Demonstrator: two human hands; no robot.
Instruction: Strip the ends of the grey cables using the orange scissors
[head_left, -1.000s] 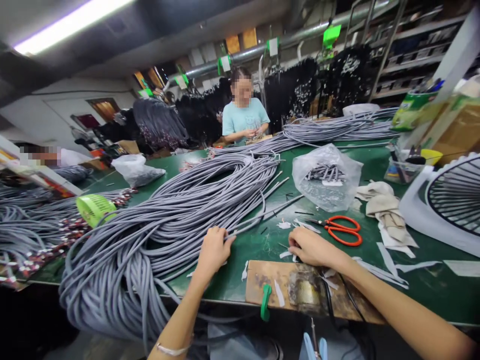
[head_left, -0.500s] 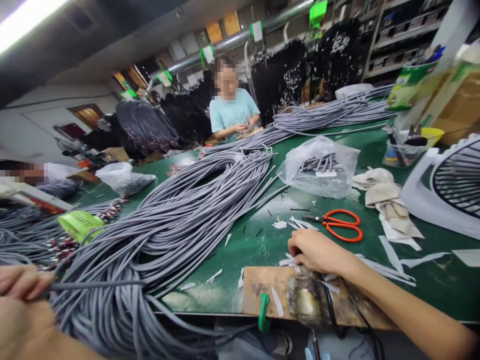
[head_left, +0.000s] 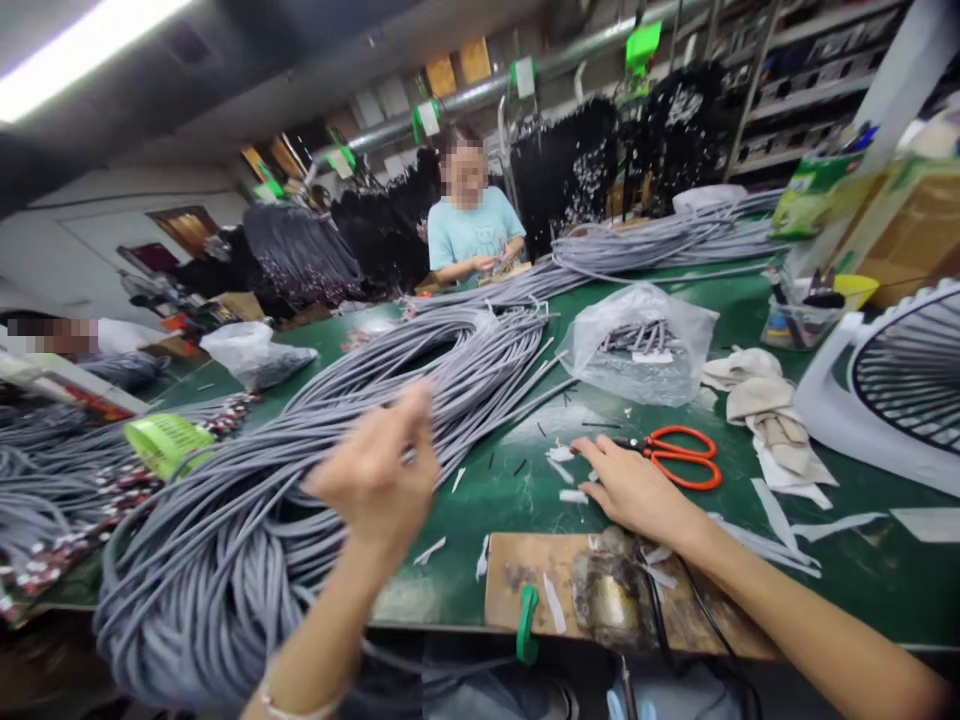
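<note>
My left hand (head_left: pixel 382 465) is raised over the large bundle of grey cables (head_left: pixel 315 440). Its fingers are curled closed and a little blurred; a small glint shows there, and what it holds, if anything, is hidden. On the green table my right hand (head_left: pixel 637 490) reaches forward with thumb and fingers apart. Its fingertips are beside small white strips (head_left: pixel 573 496). Just beyond that hand lie orange-handled scissors (head_left: pixel 682 457), their blades partly behind it. Below its wrist a metal-bodied device (head_left: pixel 611 595) is mounted on a wooden board (head_left: pixel 525 570).
A clear bag of short grey pieces (head_left: pixel 641 345) lies mid-table. At right stand a white fan (head_left: pixel 892 390), crumpled cloth (head_left: pixel 765 400) and a tub of tools (head_left: pixel 802 310). A green clamp (head_left: pixel 527 625) grips the board's front edge. Across the table sits a co-worker (head_left: pixel 474 230).
My left hand has moved from the lower left edge to above the cable bundle, and the single cable it held is no longer in it. My right hand's fingers have spread and moved slightly forward.
</note>
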